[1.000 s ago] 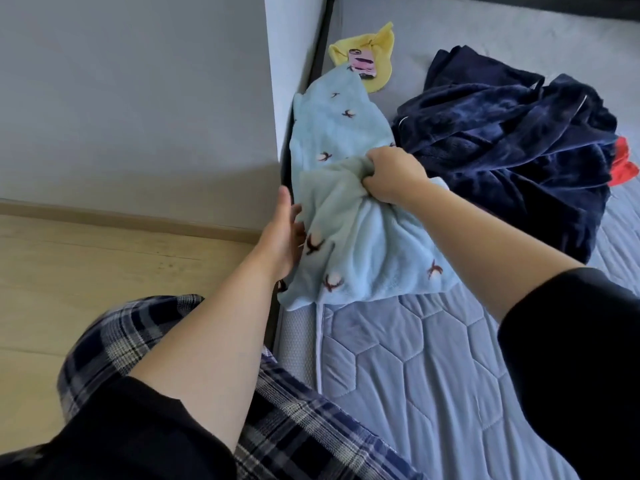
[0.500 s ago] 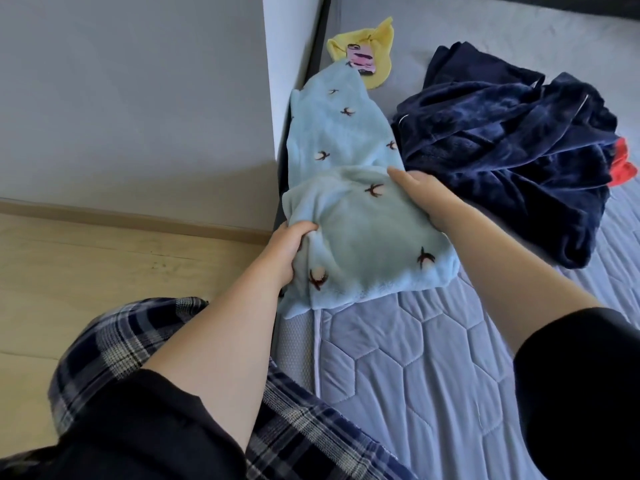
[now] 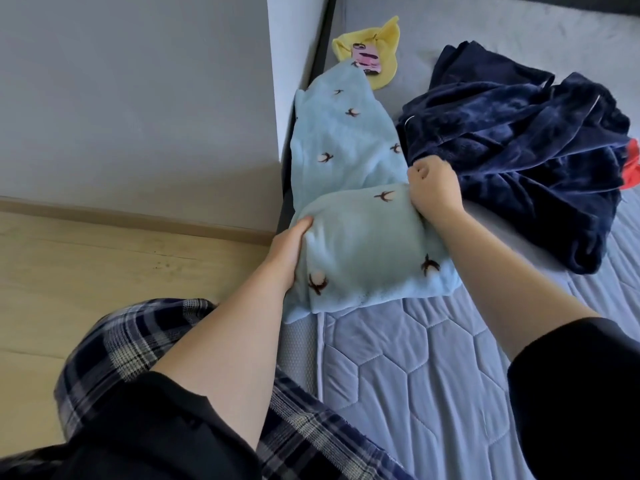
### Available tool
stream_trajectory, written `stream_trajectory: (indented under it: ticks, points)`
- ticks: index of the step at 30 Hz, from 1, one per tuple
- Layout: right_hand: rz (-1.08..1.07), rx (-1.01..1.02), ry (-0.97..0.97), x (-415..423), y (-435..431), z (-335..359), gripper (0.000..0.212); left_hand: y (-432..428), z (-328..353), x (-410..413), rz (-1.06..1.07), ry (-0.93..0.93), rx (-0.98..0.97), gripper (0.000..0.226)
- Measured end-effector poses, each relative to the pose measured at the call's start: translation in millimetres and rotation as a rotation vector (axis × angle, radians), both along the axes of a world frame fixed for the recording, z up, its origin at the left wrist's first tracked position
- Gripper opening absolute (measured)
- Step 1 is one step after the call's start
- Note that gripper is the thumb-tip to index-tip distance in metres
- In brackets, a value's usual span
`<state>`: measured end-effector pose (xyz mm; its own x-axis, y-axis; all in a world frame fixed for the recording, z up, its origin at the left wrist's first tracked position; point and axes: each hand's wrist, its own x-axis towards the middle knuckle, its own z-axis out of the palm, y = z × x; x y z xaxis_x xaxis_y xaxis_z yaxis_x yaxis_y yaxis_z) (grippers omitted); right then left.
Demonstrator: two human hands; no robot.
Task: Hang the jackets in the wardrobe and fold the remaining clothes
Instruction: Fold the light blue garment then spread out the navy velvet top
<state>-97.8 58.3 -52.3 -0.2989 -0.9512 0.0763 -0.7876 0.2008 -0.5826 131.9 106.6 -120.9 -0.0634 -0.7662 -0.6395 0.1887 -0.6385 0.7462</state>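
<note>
From the camera on the person's head, I see a bed (image 3: 433,393) with a pale blue quilt. On it, close to the left edge, lies a light blue fuzzy piece of clothing (image 3: 346,161) with little dark bird shapes on it. The near part of it is folded over into a puffy lump, and the far part stretches flat up the bed.

The left hand (image 3: 289,249) is on the left side of the folded lump. Its thumb presses on top of the cloth and the other fingers are tucked under the edge, so it is holding the fold. The right hand (image 3: 434,192) is at the far right corner of the lump. Its fingers are curled into a fist, right against the cloth. I cannot tell if there is cloth inside the fist or if it is just pushing down.

Just to the right of the right hand is a big heap of dark blue velvety clothes (image 3: 519,150), all crumpled. A bit of something red (image 3: 632,168) pokes out at its right side. At the far end of the light blue cloth lies a small yellow cloth (image 3: 384,50) with a pink card (image 3: 367,62) on it.

On the left is a grey wall (image 3: 138,98) and a wooden floor (image 3: 104,265). The person wears checked trousers (image 3: 121,344) and black sleeves (image 3: 581,410).
</note>
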Motion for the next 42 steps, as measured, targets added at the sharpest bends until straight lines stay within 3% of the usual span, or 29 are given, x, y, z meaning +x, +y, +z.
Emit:
stream_trajectory:
  ticks: [1, 3, 6, 10, 12, 14, 15, 18, 22, 26, 30, 35, 37, 40, 42]
  points:
    - [0.039, -0.094, 0.044, 6.9, 3.3, 4.9, 0.011, -1.0, 4.2, -1.0, -0.032, 0.014, -0.013, 0.051]
    - [0.183, -0.22, 0.122, 26.9, 17.2, 11.8, 0.026, -3.4, 14.5, -4.6, -0.094, 0.05, -0.026, 0.048]
    - [0.463, -0.269, 0.174, 56.7, 46.5, 10.0, 0.037, -10.7, 28.7, -14.5, -0.054, -0.04, -0.142, 0.045]
    - [0.387, -0.474, 0.183, 68.6, 51.1, -0.7, 0.042, -15.3, 39.2, -16.5, 0.016, -0.005, -0.315, 0.033]
    - [0.355, -0.25, 0.233, 67.5, 40.2, -18.8, 0.046, -11.9, 35.5, -12.8, 0.041, -0.025, -0.227, 0.018]
    - [0.389, 0.074, 0.286, 66.6, 34.4, -50.3, 0.049, -8.2, 22.2, -7.8, 0.032, -0.205, -0.108, 0.004]
    - [0.392, 0.142, 0.26, 66.1, 33.5, -64.1, 0.049, -8.0, 13.8, -3.4, 0.038, -0.292, -0.053, 0.007]
    - [0.342, 0.046, 0.153, 66.7, 31.2, -81.3, 0.049, -11.5, -2.7, 16.7, 0.075, -0.385, 0.122, 0.014]
    - [0.313, -0.034, 0.066, 63.5, 31.5, -82.8, 0.052, -3.4, -7.6, 41.0, -0.114, -0.611, 0.205, 0.015]
    - [0.3, -0.071, 0.055, 64.1, 31.2, -84.8, 0.046, 21.2, -3.1, 54.7, -0.282, -0.306, 0.397, 0.031]
    - [0.298, -0.073, 0.068, 68.3, 30.5, -85.2, 0.054, 31.2, 0.3, 53.2, -0.436, -0.323, 0.184, 0.006]
    - [0.293, -0.041, 0.117, 62.6, 27.2, -88.0, 0.043, 32.8, 4.8, 29.8, -0.472, -0.17, 0.103, 0.01]
    - [0.296, -0.052, 0.119, 63.3, 30.7, -88.4, 0.046, 32.9, 4.5, 22.7, -0.457, -0.255, 0.114, 0.013]
    - [0.325, -0.091, 0.123, 68.6, 38.1, -87.2, 0.055, 33.4, -5.7, 15.7, -0.484, -0.533, 0.097, 0.025]
    - [0.303, -0.082, 0.111, 68.7, 36.6, -87.0, 0.053, 33.3, -6.9, 11.4, -0.433, -0.509, 0.101, 0.027]
